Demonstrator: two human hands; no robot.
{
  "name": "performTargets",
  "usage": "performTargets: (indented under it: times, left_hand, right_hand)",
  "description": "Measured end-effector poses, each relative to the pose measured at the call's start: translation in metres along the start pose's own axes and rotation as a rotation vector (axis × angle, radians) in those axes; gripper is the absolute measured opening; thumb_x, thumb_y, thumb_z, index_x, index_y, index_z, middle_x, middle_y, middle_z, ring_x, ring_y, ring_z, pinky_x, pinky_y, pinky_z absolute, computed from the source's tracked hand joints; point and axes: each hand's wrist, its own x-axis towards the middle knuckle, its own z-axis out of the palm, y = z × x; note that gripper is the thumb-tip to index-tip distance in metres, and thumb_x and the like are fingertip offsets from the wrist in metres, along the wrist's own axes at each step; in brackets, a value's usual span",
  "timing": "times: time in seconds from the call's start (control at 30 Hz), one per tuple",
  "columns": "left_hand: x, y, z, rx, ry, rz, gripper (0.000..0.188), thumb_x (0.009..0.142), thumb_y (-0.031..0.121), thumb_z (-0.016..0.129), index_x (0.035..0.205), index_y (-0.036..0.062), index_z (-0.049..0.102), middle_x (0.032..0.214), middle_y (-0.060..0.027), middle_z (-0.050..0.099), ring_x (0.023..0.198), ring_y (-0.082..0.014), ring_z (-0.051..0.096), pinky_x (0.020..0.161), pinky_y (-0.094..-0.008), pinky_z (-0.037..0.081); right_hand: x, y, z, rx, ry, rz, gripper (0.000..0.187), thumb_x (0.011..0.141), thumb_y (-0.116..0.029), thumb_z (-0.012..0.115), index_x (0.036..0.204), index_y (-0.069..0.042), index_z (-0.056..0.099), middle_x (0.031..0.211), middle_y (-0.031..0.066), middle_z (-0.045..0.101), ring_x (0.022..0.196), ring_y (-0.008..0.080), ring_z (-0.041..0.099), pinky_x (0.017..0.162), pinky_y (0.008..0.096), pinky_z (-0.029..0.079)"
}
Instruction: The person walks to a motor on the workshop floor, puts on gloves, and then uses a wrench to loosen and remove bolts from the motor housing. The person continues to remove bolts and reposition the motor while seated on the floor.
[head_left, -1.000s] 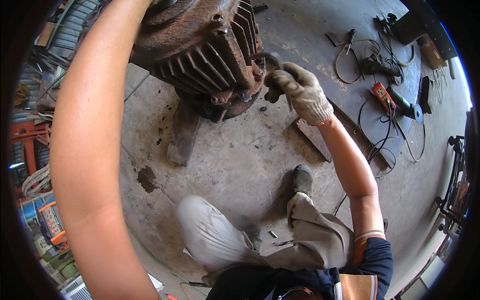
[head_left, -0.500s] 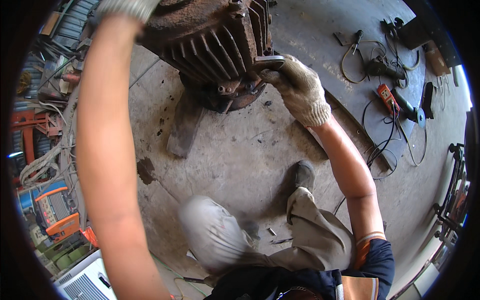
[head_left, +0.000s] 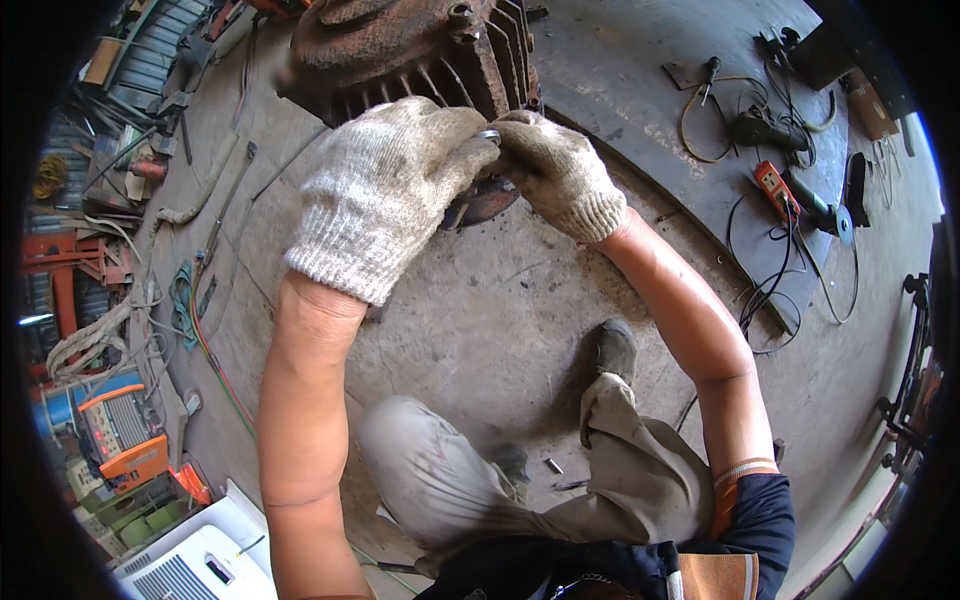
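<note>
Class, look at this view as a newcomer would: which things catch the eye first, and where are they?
Two gloved hands meet at top centre: the left hand and right hand pinch a small metal ring between them. Right behind them sits a big rusty finned motor. On the floor at upper right lie an orange meter and a grinder among cables.

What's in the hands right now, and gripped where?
A small metal ring, pinched at its rim between the fingertips of the left hand and right hand, in front of the rusty finned motor housing.
</note>
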Motion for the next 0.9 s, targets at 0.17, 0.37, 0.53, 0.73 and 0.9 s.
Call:
performTargets:
  times: [0.17, 0.37, 0.53, 0.73, 0.9]
  left_hand:
    - [0.0, 0.002, 0.003, -0.06, -0.019, -0.066, 0.022, 0.093, 0.018, 0.071, 0.108, 0.0032, 0.073, 0.1, -0.014, 0.072, 0.092, -0.0325, 0.069, 0.081, -0.0397, 0.055]
    - [-0.007, 0.004, -0.002, -0.13, -0.026, -0.183, 0.025, 0.096, 0.024, 0.069, 0.109, 0.0036, 0.074, 0.103, -0.0157, 0.073, 0.093, -0.0343, 0.07, 0.082, -0.0414, 0.056]
    - [-0.007, 0.002, -0.006, -0.331, -0.079, -0.398, 0.027, 0.098, 0.02, 0.068, 0.119, 0.0029, 0.072, 0.113, -0.017, 0.074, 0.099, -0.0287, 0.073, 0.089, -0.0372, 0.055]
    - [0.005, 0.004, -0.023, -0.27, -0.044, -0.361, 0.029, 0.096, 0.025, 0.07, 0.114, 0.0032, 0.073, 0.105, -0.017, 0.074, 0.094, -0.0298, 0.073, 0.085, -0.0363, 0.056]
    - [0.012, 0.009, -0.014, 0.02, -0.091, -0.103, 0.022, 0.094, 0.024, 0.068, 0.104, 0.0052, 0.074, 0.095, -0.0153, 0.073, 0.089, -0.034, 0.07, 0.08, -0.0417, 0.055]
  right_hand:
    - [0.002, -0.003, -0.007, 0.027, -0.034, 0.013, 0.036, 0.093, -0.028, 0.072, 0.122, -0.007, 0.068, 0.108, 0.0153, 0.07, 0.1, 0.0333, 0.069, 0.086, 0.0418, 0.055]
    - [-0.002, -0.008, -0.015, 0.157, -0.137, 0.15, 0.033, 0.095, -0.014, 0.07, 0.127, -0.006, 0.067, 0.108, 0.0123, 0.072, 0.097, 0.0253, 0.073, 0.085, 0.0369, 0.06]
    - [0.004, -0.006, -0.003, -0.044, -0.157, 0.136, 0.029, 0.097, -0.034, 0.066, 0.109, -0.008, 0.069, 0.099, 0.017, 0.07, 0.091, 0.0374, 0.069, 0.081, 0.0461, 0.055]
    - [0.01, 0.006, -0.004, -0.056, -0.186, 0.1, 0.034, 0.095, -0.039, 0.068, 0.111, -0.008, 0.069, 0.098, 0.0155, 0.071, 0.094, 0.0344, 0.071, 0.081, 0.0444, 0.057]
    - [0.014, 0.008, -0.01, -0.078, -0.228, 0.107, 0.04, 0.096, -0.041, 0.067, 0.117, -0.008, 0.068, 0.108, 0.0163, 0.07, 0.104, 0.0338, 0.069, 0.09, 0.0439, 0.055]
